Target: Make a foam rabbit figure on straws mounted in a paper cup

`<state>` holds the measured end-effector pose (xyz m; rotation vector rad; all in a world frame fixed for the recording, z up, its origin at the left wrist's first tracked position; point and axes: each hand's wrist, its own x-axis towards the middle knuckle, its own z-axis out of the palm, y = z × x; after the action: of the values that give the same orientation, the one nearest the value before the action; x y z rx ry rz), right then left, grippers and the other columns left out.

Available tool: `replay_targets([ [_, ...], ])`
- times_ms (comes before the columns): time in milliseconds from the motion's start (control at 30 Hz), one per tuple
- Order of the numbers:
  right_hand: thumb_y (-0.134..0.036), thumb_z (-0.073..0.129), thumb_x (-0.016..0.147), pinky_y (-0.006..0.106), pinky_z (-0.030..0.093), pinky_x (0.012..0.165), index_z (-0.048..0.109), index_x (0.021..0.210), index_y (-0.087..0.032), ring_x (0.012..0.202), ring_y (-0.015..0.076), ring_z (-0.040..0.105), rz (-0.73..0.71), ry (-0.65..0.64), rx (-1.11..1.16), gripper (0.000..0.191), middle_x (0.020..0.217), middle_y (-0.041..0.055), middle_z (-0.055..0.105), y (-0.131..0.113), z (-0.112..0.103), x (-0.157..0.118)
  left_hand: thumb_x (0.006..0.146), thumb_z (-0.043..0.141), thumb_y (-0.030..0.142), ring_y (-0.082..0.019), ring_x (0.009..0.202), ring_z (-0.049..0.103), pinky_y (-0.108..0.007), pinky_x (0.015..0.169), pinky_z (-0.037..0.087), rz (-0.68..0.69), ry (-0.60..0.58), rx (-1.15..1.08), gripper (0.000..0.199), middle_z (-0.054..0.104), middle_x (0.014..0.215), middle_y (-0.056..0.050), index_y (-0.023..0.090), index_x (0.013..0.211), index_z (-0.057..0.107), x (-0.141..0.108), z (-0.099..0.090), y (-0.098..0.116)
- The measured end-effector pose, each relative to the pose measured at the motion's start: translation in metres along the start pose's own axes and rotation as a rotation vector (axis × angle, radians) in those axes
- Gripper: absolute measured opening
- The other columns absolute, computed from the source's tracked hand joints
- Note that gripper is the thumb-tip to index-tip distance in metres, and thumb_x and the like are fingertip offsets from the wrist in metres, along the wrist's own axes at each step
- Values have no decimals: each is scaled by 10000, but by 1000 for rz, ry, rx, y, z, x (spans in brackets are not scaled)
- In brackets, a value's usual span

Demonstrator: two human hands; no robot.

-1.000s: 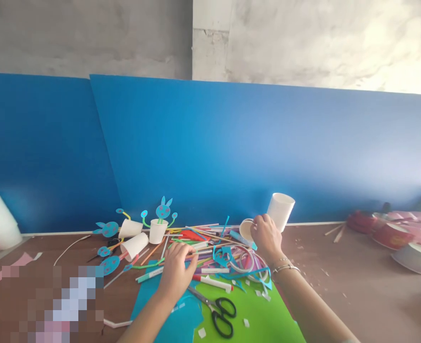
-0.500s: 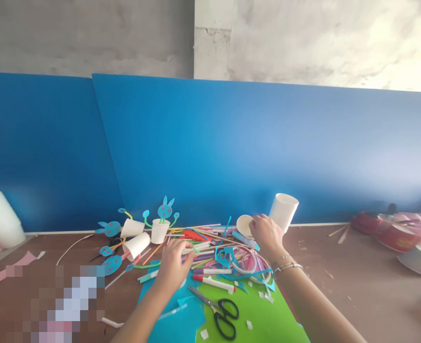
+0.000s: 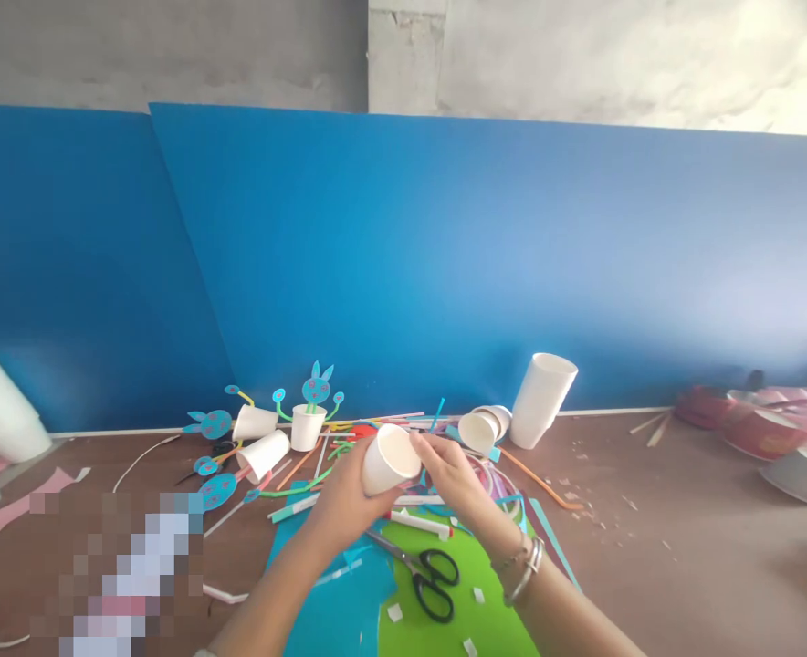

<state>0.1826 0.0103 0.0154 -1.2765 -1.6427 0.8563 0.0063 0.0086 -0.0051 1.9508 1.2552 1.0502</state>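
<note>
A white paper cup (image 3: 388,464) is held tilted above the pile, its open mouth facing up and toward me. Wrapped round its side from the left is my left hand (image 3: 344,500). At the cup's right rim the closed fingers of my right hand (image 3: 450,467) grip the edge; their tips are partly hidden. Below lie black-handled scissors (image 3: 417,570) and a red-capped white marker (image 3: 419,523) on green paper (image 3: 492,602) and blue paper (image 3: 331,611). Behind the hands, straws and sticks are heaped.
A cup with a blue rabbit figure (image 3: 316,390) stands at the back left, beside tipped cups (image 3: 265,453) with similar figures. More cups (image 3: 477,432) lie at the back right, near a tall cup stack (image 3: 544,401). Ribbon rolls (image 3: 763,444) sit far right. A blue panel (image 3: 445,265) borders the table.
My right hand has come from the back right to the middle. My left hand has gone from the straw pile to holding a paper cup. An orange straw now shows at the right.
</note>
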Motion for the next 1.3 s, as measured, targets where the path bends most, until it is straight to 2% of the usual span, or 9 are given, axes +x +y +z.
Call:
replay_targets([
  [67,-424,303,944,253,421,561,663,702,-138,558,144,531,44,-27,-92,520,584,33,596,3,15,-7,715,686,348,-263,994,617,-385,839,495,-55,38,-5,546,647,1094,-85,212,1207,492,7,-13,-6],
  [167,-315,526,849,310,470,729,707,915,-171,759,199,607,-79,-202,-281,241,834,66,686,10,39,-23,694,683,332,-281,997,612,-406,839,486,-150,205,103,503,637,1058,-101,173,1138,506,15,-35,-19],
  [333,-290,584,836,487,350,1014,457,1355,-267,1282,326,373,-426,-441,-638,535,1420,96,453,20,71,-37,684,689,363,-274,927,640,-397,778,505,-191,164,37,516,655,1001,-90,179,1132,511,12,-43,-37],
  [600,-137,507,875,429,439,875,611,1027,-173,1058,286,514,-432,-333,-876,188,1073,105,626,32,71,-29,698,680,331,-274,984,627,-400,818,504,-139,118,47,485,647,1067,-108,180,1123,503,-6,-42,-58],
  [733,-126,537,847,453,435,858,610,991,-175,1057,306,504,-364,-247,-890,168,1161,137,578,42,62,-32,694,669,325,-315,1066,590,-446,876,477,-159,174,131,494,627,1126,-132,167,1139,522,-18,-47,-57],
  [933,-219,450,910,422,407,931,555,956,-182,1092,262,486,-195,-86,-251,120,1157,128,530,29,43,-42,796,568,500,-304,1104,590,-375,864,497,-402,255,-310,599,619,1200,-140,162,1273,438,-54,-16,-46],
  [1033,-379,446,929,360,390,973,554,999,-229,1131,214,488,1,-212,292,198,1219,64,516,19,43,-60,819,540,496,-288,1189,535,-372,947,455,-493,323,-419,559,601,1246,-114,181,1273,454,-70,2,-42],
  [1167,-436,660,762,359,454,858,592,881,-198,877,195,606,435,-560,863,275,875,17,609,24,56,-81,797,548,498,-301,1107,581,-385,898,480,-506,293,-441,597,650,1134,-107,162,1282,452,-79,14,-39],
  [1300,-370,724,691,325,442,829,593,785,-164,779,163,593,525,-472,941,262,772,8,597,38,55,-76,767,561,518,-297,1122,574,-352,917,473,-532,255,-462,638,643,1147,-115,134,1266,463,-79,15,-35],
])
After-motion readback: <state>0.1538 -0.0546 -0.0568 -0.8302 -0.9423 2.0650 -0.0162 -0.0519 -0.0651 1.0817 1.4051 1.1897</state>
